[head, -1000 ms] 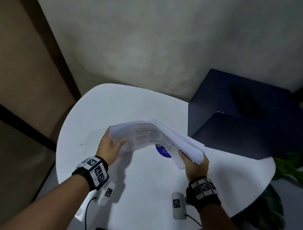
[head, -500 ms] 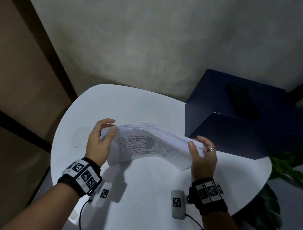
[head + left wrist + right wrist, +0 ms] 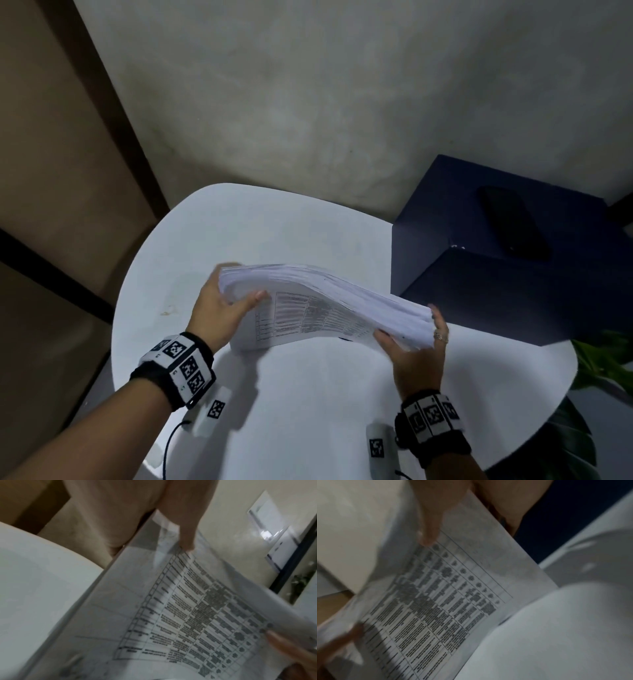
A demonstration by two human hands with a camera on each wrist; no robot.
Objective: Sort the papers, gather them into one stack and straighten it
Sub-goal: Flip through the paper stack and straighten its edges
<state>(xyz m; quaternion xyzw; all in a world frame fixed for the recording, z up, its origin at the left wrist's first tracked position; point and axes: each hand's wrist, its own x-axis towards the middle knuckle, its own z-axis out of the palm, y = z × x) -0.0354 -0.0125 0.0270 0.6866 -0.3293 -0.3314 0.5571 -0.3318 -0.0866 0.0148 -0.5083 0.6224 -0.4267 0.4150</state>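
A thick stack of white papers (image 3: pixel 325 301) stands on its long edge on the white round table (image 3: pixel 274 233), bowed and leaning toward me, with a printed table on the near sheet (image 3: pixel 188 615) (image 3: pixel 436 601). My left hand (image 3: pixel 222 305) grips the stack's left end, thumb on the printed face and fingers behind. My right hand (image 3: pixel 414 346) grips the right end, thumb on the near face and fingers wrapped round the far side. Both wrist views are blurred and show a thumb lying on the printed page.
A dark blue box (image 3: pixel 513 267) with a black phone (image 3: pixel 510 226) on top stands at the table's right rear, close to the stack's right end. Green plant leaves (image 3: pixel 603 363) lie beyond the right rim. A grey wall rises behind the table.
The stack has tipped from a lifted arch onto its edge on the table. My right hand has closed round its right end again after opening, and my left thumb has moved onto the printed face.
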